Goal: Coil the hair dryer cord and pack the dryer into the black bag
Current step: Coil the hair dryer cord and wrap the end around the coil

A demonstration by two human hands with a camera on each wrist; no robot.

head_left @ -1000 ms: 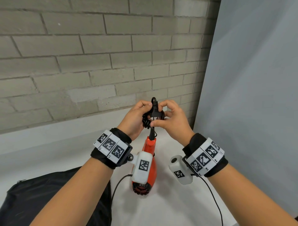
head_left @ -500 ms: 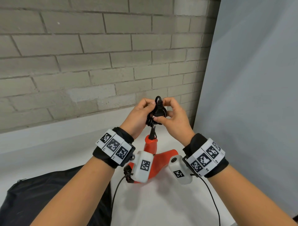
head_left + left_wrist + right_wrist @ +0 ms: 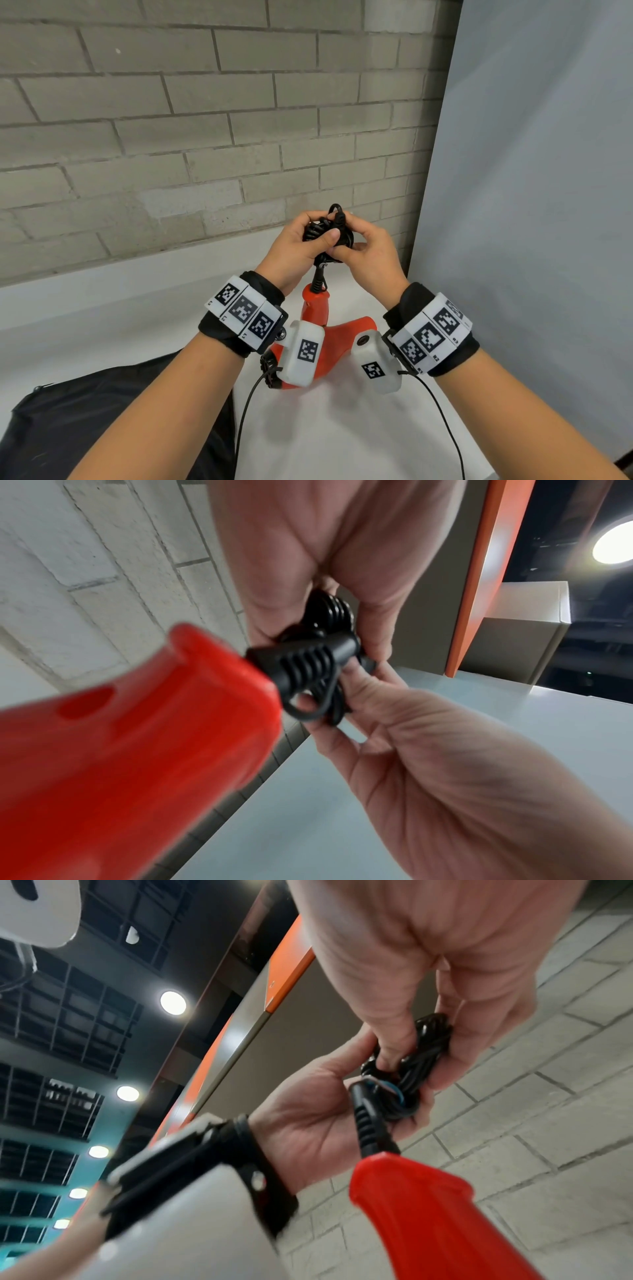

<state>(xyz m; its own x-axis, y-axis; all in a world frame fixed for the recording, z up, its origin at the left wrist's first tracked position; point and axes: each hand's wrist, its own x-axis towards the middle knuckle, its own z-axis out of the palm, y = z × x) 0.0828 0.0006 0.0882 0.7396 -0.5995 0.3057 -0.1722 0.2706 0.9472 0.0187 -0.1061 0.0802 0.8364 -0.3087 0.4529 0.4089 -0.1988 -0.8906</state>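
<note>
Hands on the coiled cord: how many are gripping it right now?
2. The left hand grips the cord bundle from the left, the right hand pinches it from the right. The hair dryer hangs below.

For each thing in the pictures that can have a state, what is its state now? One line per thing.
cord: coiled into a small bundle, held between both hands
hair dryer: hanging by its cord below the hands, outside the bag
black bag: lying on the table, nothing visibly packed
left hand: gripping the bundle
right hand: pinching the bundle
</note>
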